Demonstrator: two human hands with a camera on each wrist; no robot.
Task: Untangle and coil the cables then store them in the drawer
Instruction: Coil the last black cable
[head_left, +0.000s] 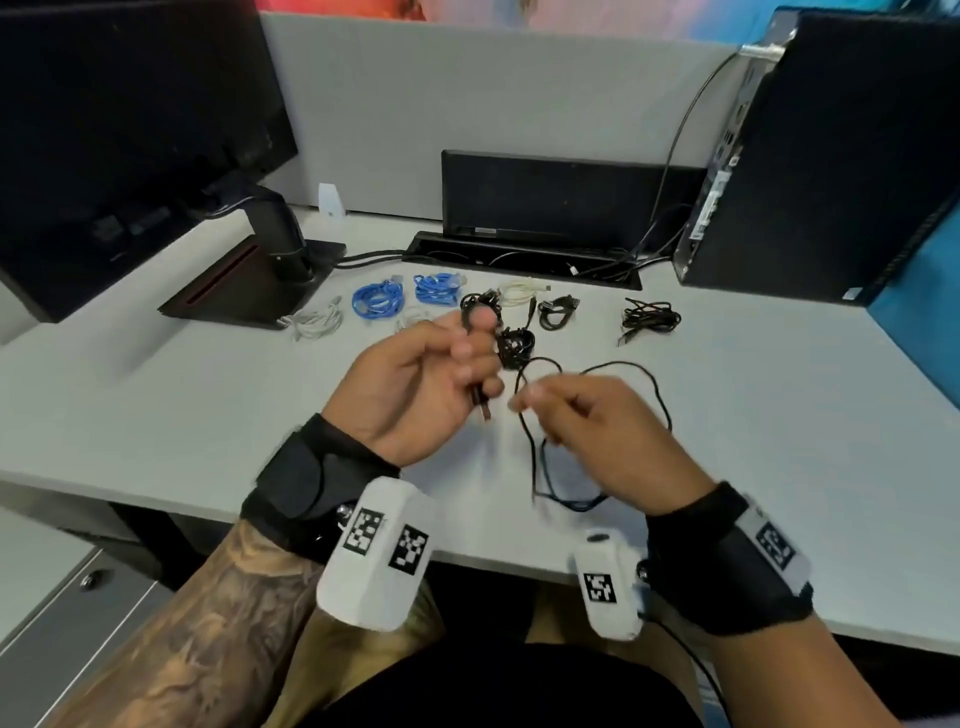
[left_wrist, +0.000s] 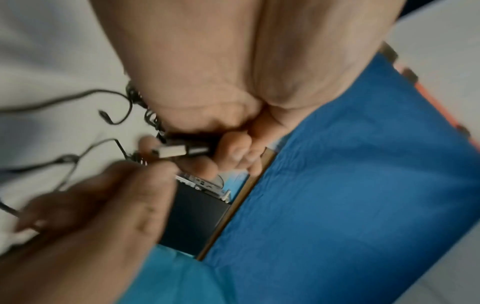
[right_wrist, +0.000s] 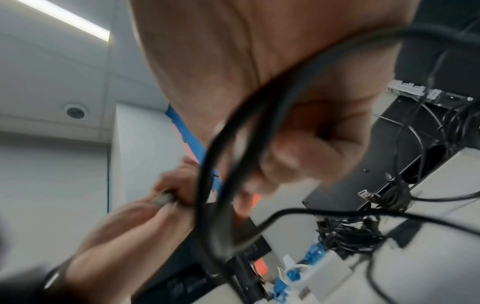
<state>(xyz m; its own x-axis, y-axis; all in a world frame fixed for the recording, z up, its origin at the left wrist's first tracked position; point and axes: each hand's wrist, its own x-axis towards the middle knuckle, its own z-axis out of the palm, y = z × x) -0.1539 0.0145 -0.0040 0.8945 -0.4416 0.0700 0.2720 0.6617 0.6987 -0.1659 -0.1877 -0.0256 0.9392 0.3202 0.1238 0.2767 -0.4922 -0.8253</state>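
A thin black cable (head_left: 618, 366) loops over the white desk (head_left: 156, 405) between my two hands. My left hand (head_left: 415, 379) is raised above the desk and grips its USB plug (left_wrist: 179, 151) end, with the plug (head_left: 484, 408) poking out below the fingers. My right hand (head_left: 587, 431) pinches the same cable (right_wrist: 233, 156) a little to the right, and loops hang under the palm. A knotted part of the cable (head_left: 516, 345) lies just behind the left fingers. Further back lie two blue coils (head_left: 378, 301), white cables (head_left: 317, 322) and more black bundles (head_left: 649, 317).
A monitor on its stand (head_left: 249, 280) fills the back left. A desktop tower (head_left: 821, 156) stands at the back right, and a black cable tray (head_left: 524, 257) runs along the grey partition. A grey drawer unit (head_left: 67, 613) sits below the desk at the lower left.
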